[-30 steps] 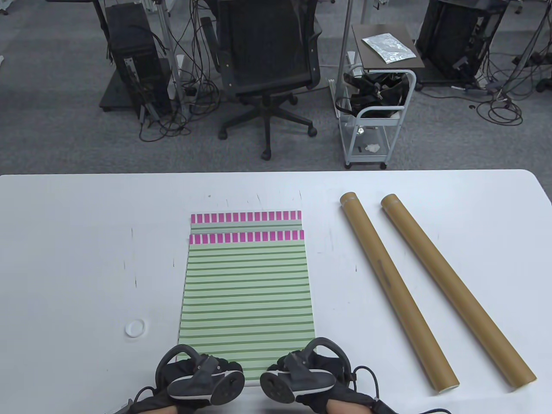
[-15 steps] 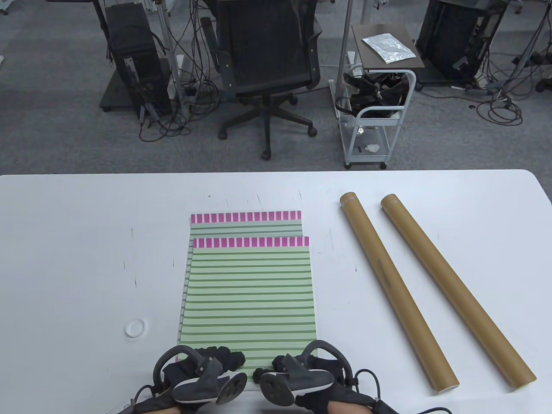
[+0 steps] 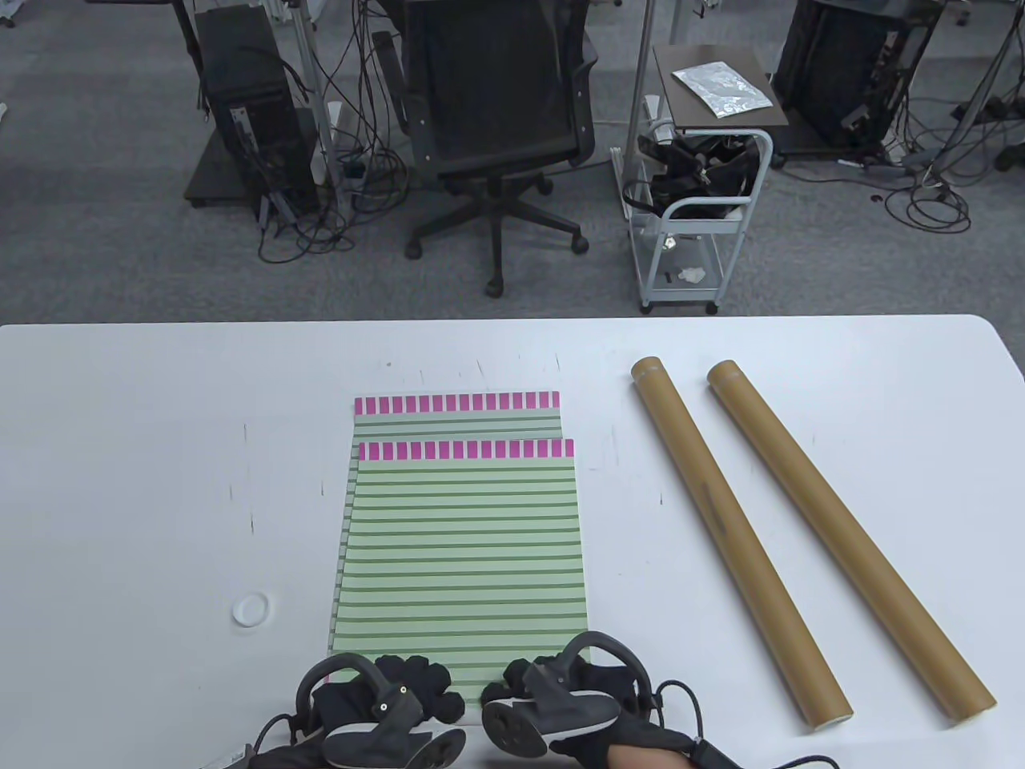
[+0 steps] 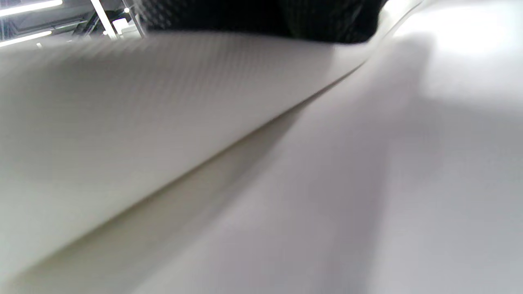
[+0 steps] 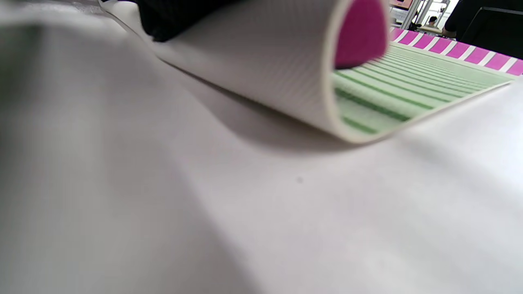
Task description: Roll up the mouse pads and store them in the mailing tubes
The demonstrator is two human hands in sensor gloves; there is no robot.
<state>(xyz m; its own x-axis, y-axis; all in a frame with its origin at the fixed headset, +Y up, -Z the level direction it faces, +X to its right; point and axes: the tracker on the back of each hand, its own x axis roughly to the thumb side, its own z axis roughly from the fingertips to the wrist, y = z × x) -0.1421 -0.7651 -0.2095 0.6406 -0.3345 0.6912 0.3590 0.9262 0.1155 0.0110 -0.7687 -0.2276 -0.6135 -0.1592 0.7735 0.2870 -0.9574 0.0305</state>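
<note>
Left hand [image 3: 400, 705] and right hand [image 3: 552, 697], bottom centre of the table view, both gloved, each with a tracker on its back. Both grasp the near edge of the top mouse pad [image 3: 464, 553], fingers curled over it. In the right wrist view that edge [image 5: 286, 73] is lifted and curved back over itself, grey underside outward, a magenta face showing inside the curl; the left wrist view shows the same grey underside [image 4: 143, 114] raised off the surface, blurred.

The top mouse pad, pale green with darker green stripes and a magenta-checked far edge, lies at the centre of the frame on a second mouse pad [image 3: 456, 408] of the same pattern, of which only the far strip and a sliver along the left side show.

Right of the pads, two brown mailing tubes lie side by side and apart on the white desk [image 3: 120, 481], slanting from centre right down to lower right: the left tube [image 3: 737, 545] and the right tube [image 3: 849, 537]. Whether anything is inside them cannot be told. A small white cap [image 3: 251, 609] lies at lower left.

Beyond the desk, grey carpet; a black office chair [image 3: 496, 104] at upper centre; a white cart [image 3: 697, 216] holding dark gear at upper right; dark equipment stands and loose cables at both upper corners. The wrists are cut off by the bottom edge.
</note>
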